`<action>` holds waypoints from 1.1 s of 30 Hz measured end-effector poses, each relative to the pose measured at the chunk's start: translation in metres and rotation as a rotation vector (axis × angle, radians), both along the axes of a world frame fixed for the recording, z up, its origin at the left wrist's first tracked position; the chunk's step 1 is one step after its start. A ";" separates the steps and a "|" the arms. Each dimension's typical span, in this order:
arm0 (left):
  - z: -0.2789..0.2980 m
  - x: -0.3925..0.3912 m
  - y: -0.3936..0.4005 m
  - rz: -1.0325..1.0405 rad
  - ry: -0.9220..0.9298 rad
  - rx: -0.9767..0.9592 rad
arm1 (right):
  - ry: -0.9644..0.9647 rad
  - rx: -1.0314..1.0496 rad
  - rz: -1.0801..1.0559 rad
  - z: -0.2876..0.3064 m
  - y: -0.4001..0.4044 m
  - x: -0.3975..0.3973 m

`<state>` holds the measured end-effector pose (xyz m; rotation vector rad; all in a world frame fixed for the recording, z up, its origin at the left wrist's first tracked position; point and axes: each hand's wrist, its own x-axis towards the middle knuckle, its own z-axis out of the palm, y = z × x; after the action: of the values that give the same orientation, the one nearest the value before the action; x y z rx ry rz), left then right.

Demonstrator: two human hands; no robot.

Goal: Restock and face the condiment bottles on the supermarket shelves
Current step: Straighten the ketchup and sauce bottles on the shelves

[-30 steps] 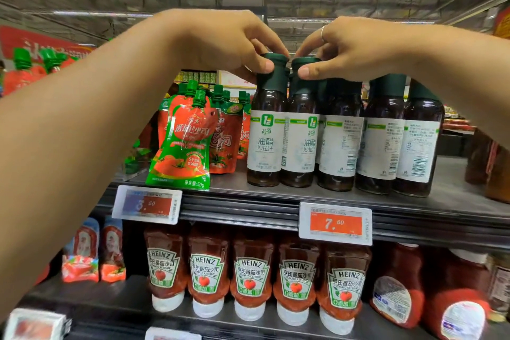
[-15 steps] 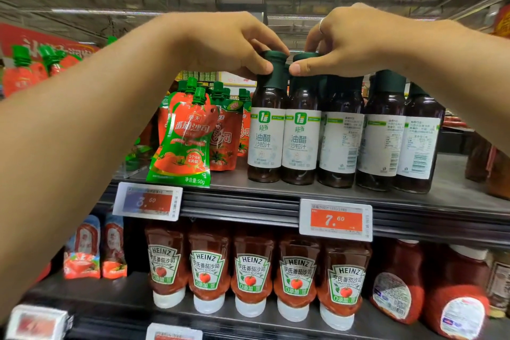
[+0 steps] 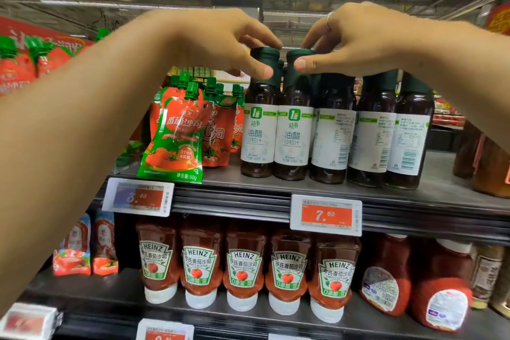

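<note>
Change: your right hand (image 3: pixel 356 41) twists its dressing bottle (image 3: pixel 294 130), label now frontward.
Grip: both hands pinch caps; left hand (image 3: pixel 220 41) steadies its neighbour bottle (image 3: pixel 258 130).

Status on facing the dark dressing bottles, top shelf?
Done: the two leftmost bottles show front labels. In hand: the left hand and right hand each grip one of their green caps. Left: three bottles to the right still show barcodes.
</note>
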<state>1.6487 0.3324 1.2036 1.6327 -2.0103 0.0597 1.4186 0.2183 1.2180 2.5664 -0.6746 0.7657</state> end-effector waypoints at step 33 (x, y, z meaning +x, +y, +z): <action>0.031 -0.105 -0.055 0.024 -0.433 0.010 | 0.110 0.171 -0.004 0.011 -0.039 -0.102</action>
<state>1.5440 0.2770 1.2345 1.7650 -2.3048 0.4473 1.3170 0.1789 1.2290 2.7362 -0.7392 0.5827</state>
